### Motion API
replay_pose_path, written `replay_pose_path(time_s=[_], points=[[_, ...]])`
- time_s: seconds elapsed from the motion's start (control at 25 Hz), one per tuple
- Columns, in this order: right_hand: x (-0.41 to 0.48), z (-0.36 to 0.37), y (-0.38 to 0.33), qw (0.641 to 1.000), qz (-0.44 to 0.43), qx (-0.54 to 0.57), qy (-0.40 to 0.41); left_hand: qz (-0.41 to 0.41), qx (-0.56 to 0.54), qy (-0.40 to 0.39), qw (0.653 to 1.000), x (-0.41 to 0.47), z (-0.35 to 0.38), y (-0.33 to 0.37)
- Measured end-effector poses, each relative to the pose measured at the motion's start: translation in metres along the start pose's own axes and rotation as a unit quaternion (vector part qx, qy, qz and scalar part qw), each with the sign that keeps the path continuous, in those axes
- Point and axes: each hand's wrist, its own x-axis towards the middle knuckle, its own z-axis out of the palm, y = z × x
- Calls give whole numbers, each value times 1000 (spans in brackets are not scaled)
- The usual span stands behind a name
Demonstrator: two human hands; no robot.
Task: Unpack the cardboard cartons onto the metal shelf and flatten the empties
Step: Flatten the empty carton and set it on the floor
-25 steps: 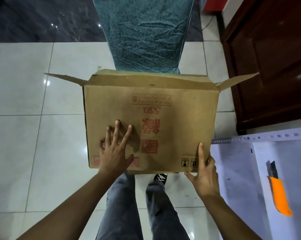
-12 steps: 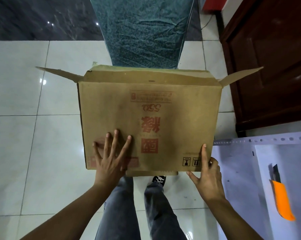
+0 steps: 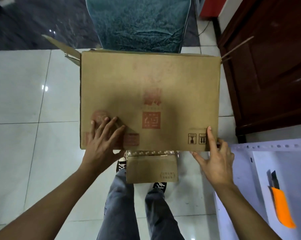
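Carton (image 3: 149, 94) held over the tiled floor (image 3: 24, 135), broad printed face up, a flap (image 3: 151, 168) hanging off its near edge. Left hand (image 3: 101, 144) presses flat by the near-left corner, fingers spread. Right hand (image 3: 215, 160) pinches the near-right corner, forefinger straight.

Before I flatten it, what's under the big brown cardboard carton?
A taped brown flap hangs from the big brown cardboard carton; below it, jeans-clad legs, black sneakers, white floor tiles. Floor directly beneath is covered.
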Motion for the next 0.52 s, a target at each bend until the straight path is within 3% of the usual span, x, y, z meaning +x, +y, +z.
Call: replay_pose_path(time_s=[0.16, 0.36, 0.52], points=[[43, -3, -20, 999, 34, 31, -4, -136, -27, 49, 989, 34, -11, -6], [68, 19, -31, 999, 13, 10, -52, -226, -5, -125, 966, 40, 2, -48], [70, 30, -29, 999, 26, -24, -35, -241, -83, -126, 959, 37, 22, -58]])
